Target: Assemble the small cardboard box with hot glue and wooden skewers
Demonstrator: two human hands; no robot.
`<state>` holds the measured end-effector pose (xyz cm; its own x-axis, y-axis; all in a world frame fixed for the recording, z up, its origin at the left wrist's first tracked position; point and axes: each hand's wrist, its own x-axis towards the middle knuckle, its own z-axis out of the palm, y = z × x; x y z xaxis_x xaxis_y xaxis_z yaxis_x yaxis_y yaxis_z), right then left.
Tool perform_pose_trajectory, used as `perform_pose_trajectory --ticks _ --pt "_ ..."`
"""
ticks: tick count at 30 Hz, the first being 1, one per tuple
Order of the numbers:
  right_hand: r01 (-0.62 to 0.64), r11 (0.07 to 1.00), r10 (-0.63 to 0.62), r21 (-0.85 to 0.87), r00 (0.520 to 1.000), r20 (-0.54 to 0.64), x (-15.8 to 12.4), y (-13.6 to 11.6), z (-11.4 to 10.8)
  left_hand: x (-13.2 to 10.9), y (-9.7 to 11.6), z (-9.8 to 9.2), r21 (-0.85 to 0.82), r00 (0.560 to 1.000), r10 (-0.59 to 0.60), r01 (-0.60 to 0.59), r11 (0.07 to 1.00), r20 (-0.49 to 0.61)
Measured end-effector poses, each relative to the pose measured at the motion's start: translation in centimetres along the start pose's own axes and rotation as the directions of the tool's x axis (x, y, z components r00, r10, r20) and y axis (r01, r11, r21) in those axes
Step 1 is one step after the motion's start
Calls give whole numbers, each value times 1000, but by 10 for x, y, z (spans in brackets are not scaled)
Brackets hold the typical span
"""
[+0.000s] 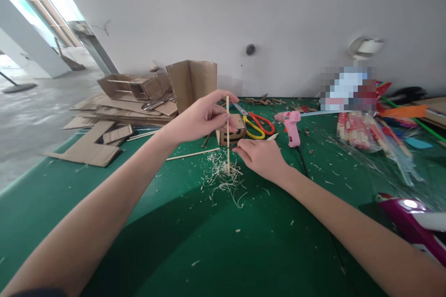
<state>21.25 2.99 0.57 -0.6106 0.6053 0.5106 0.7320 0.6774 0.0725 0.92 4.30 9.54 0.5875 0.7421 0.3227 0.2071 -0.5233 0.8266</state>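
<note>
My left hand [205, 118] pinches a thin wooden stick [228, 160] near its upper part. The stick stands upright, with its lower end among a heap of curly wood shavings [223, 176]. My right hand [261, 158] is beside the stick's lower part, fingers curled and closed; whatever they hold, if anything, is hidden. Just behind the hands are a small cardboard box [225, 138] with cutouts and scissors [256, 126] with red and yellow handles. Another thin stick [191, 154] lies on the table to the left of the shavings.
A pink glue gun [292, 130] rests behind my right hand, its cord running forward. Cardboard pieces [94, 146] and a cardboard model [132, 86] are piled at the left. Bagged sticks [355, 130] lie at the right, with a purple device [411, 222] nearer. Scraps dot the green tabletop [216, 250].
</note>
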Motion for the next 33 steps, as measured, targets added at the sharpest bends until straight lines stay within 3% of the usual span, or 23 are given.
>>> perform_pose_trajectory --ticks 4,11,16,18,24,30,33 --pt "-63 997 60 -45 997 -51 6 -2 -3 1 -1 0 -2 1000 11 -11 1000 4" --pt "-76 994 83 -81 993 83 2 -5 -7 1 -3 0 -6 1000 9 -9 1000 2" --pt "17 998 -5 -63 981 192 -8 -14 -1 -2 -1 -1 44 1000 -4 4 999 -15" --pt "29 997 -17 -67 986 167 -10 -17 2 -2 1 -1 55 1000 -6 7 998 -13" --pt "-108 989 104 -103 994 -42 -1 -14 3 -1 0 0 25 1000 29 -30 999 7" --pt "16 995 -2 -98 990 141 -13 -15 6 -1 -2 0 24 1000 12 -11 1000 -10" --pt "-17 992 30 -122 994 105 -13 -14 4 -1 -1 0 21 1000 6 -6 1000 -11"
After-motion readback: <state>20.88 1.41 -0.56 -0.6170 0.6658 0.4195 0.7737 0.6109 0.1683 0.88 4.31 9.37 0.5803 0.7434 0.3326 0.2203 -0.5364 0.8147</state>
